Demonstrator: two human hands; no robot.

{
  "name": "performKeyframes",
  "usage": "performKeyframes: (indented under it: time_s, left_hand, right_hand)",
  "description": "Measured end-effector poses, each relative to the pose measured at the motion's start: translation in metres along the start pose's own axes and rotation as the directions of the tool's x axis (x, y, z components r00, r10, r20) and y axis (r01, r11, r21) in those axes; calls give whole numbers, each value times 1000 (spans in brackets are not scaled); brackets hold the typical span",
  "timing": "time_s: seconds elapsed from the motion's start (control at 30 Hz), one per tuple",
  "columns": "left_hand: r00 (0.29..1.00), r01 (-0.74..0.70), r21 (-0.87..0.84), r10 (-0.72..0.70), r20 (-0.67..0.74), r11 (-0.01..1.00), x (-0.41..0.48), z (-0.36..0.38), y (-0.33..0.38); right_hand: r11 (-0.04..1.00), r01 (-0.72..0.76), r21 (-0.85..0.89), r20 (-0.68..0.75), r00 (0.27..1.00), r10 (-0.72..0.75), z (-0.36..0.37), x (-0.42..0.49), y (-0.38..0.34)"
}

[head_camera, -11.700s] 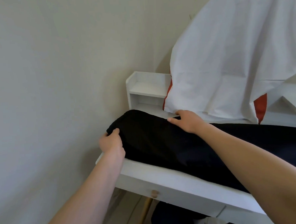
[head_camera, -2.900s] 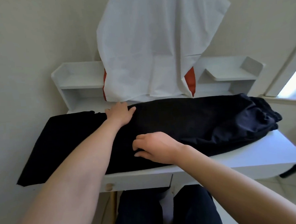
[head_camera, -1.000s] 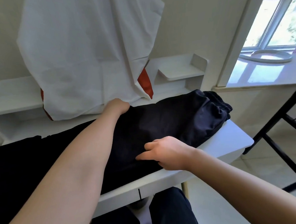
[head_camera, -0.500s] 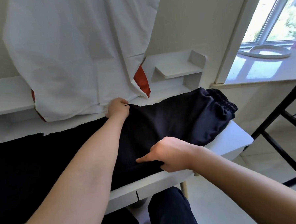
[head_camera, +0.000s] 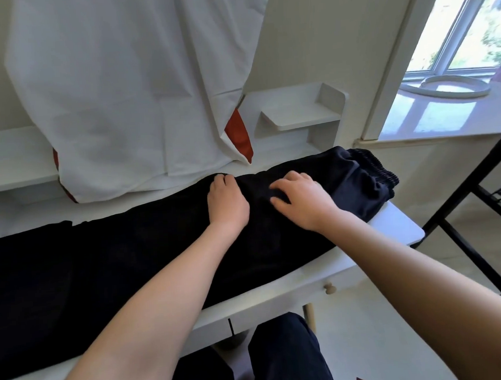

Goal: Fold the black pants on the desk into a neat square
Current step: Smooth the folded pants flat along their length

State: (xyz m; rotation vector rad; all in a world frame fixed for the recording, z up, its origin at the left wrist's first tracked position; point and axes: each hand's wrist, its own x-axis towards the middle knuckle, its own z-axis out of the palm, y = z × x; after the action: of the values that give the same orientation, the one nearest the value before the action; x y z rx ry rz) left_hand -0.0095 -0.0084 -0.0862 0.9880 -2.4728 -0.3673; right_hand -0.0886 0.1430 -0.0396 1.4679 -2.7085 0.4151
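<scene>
The black pants (head_camera: 125, 254) lie lengthwise across the white desk (head_camera: 396, 228), legs stacked, with the gathered waistband at the right end. My left hand (head_camera: 226, 201) rests on the far edge of the pants, its fingers curled into the fabric there. My right hand (head_camera: 302, 200) lies just to the right of it, palm down on the cloth with fingers spread, short of the waistband. Both hands sit close together on the upper part of the pants.
A white cloth (head_camera: 133, 88) over something red hangs at the back, its hem near the pants. A white shelf unit (head_camera: 300, 114) stands behind. A black frame (head_camera: 470, 207) stands right of the desk. My dark-clad legs (head_camera: 284, 359) are under the desk front.
My right hand has left the near edge of the pants and moved up and back, landing flat beside my left hand. My left hand stays at the far edge.
</scene>
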Motion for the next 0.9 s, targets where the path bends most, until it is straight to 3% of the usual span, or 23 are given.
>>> performKeyframes:
  time_s: [0.17,0.23,0.33,0.43,0.53,0.63,0.7,0.8,0.9]
  left_hand:
    - [982,17,74,-31,184,997,-12,9,1]
    - [972,26,137,-57,230,990,-12,9,0]
    - [955,50,212,-108,274,976,-10,9,1]
    - [929,38,257,-129,347,966,-10,6,3]
    - [887,24,292,-155,435,956,-8,-3,7]
    - [916,-27,328,-108,385,944,-10,-6,23]
    - [931,-92,276,-16,364,957,-19,0,32]
    - [914,-91,221,-7,406,971,-27,10,34]
    - [899,-96,244,-21,437,965,-26,12,35]
  right_hand:
    - [972,-49,-230,244,964,106,21,8,13]
    - [957,-159,-243,273,936,224,28,4,27]
    - [911,-345,-226,243,886,396,28,-2,51]
    - [887,-383,-259,231,867,442,26,-1,56]
    - [883,-352,-310,-18,931,365,15,4,53]
    - [854,-338,-395,-251,934,254,-6,15,69]
    - [820,-449,-355,-223,892,392,-21,21,86]
    - [742,-611,-274,-77,784,617,-28,23,113]
    - [732,-637,-244,-4,755,656,-22,14,127]
